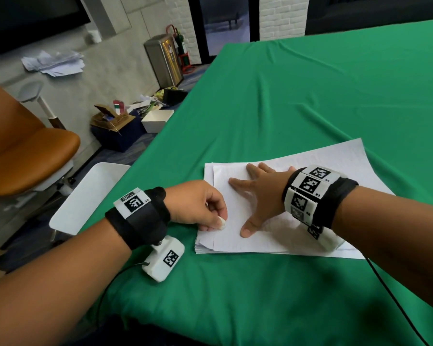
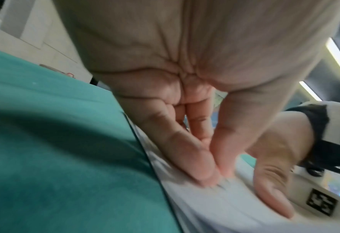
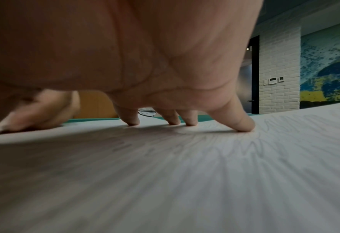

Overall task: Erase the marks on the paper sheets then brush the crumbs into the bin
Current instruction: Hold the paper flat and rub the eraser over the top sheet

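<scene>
Green cloth [image 1: 285, 101] covering the desk fills the nearest ground and is the largest thing shown; it runs on beyond both hands to the far edge. On it, under the hands, a stack of paper sheets [image 1: 323, 161] is laid, loosely squared, with faint pencil scribbles visible on the top sheet in the right wrist view. Beyond the desk edge, out past the left hand, a white bin [image 1: 85, 196] is seen set low and close, presumably so that crumbs can be swept off the edge into it. A steel pedal bin [image 1: 164, 61] and cardboard boxes [image 1: 110, 118] stand much farther off by the wall and are judged to be no part of the work. The right hand [image 1: 258, 198] is spread flat on the top sheet, fingers straight and apart and tips pressed down, evidently so that the paper is kept from sliding or creasing while it is rubbed. The left hand [image 1: 198, 203] is placed just beside it at the sheets' near-left corner, with thumb and fingers drawn together around a small white eraser [image 1: 221, 223], whose tip is touching the paper. Erasing is judged to be under way, with marks remaining. No crumbs can be made out.
</scene>
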The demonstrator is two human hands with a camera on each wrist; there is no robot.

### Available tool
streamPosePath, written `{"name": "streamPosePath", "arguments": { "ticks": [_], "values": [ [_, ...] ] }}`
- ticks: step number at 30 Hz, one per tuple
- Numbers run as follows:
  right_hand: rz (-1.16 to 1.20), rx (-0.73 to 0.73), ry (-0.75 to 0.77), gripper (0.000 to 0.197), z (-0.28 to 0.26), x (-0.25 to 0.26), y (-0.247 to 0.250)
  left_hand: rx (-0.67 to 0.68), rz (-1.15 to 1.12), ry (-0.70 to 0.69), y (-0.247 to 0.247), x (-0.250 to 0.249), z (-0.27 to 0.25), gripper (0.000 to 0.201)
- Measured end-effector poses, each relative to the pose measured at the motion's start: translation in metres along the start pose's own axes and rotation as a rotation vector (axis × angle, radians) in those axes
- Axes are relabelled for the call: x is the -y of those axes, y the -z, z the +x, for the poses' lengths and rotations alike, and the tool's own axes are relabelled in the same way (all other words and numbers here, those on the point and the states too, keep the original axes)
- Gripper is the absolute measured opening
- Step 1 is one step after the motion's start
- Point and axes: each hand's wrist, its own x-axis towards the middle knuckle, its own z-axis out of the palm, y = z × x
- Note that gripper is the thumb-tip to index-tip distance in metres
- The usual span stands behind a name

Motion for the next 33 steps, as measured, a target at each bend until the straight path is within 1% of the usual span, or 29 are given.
{"name": "streamPosePath", "arguments": {
  "ticks": [2,3,6,12,15,18,20,22,24,27,29,31,33],
  "values": [
    [-0.022,0.025,-0.016,0.141,-0.001,0.003,0.000,-0.109,-0.071,0.017,0.001,0.003,0.005,0.014],
    [-0.031,0.036,-0.026,0.144,0.000,0.004,0.000,-0.138,-0.101,0.025,0.001,0.004,0.006,0.016],
    [-0.061,0.032,-0.051,0.150,0.005,0.006,0.004,-0.144,-0.121,0.030,0.003,0.005,0.007,0.015],
    [-0.066,0.014,-0.046,0.151,0.012,0.007,0.010,-0.162,-0.072,0.011,0.002,0.005,0.008,0.014],
    [-0.050,-0.002,-0.029,0.143,0.009,0.008,0.012,-0.167,-0.012,0.001,0.003,0.003,0.007,0.013],
    [-0.015,0.021,-0.008,0.132,0.004,0.009,0.012,-0.166,0.056,-0.005,0.002,-0.001,0.005,0.009],
    [-0.018,0.026,-0.012,0.131,0.003,0.010,0.011,-0.189,0.141,-0.014,0.001,-0.004,0.005,0.008],
    [-0.023,0.043,-0.017,0.134,0.004,0.012,0.012,-0.218,0.276,-0.034,0.001,-0.010,0.004,0.006],
    [-0.018,0.068,-0.021,0.139,0.004,0.013,0.012,-0.181,0.331,-0.035,0.002,-0.015,0.000,0.006],
    [-0.011,0.073,-0.015,0.141,0.001,0.013,0.011,0.002,0.335,-0.029,-0.003,-0.019,-0.008,0.009],
    [-0.015,0.071,-0.010,0.141,0.000,0.013,0.010,0.068,0.349,-0.037,-0.006,-0.021,-0.012,0.009],
    [-0.019,0.069,-0.011,0.141,-0.001,0.014,0.010,0.047,0.280,-0.019,-0.004,-0.022,-0.009,0.010],
    [-0.025,0.070,-0.012,0.140,-0.001,0.015,0.010,-0.032,0.116,0.019,0.003,-0.020,-0.002,0.010]
  ]
}}
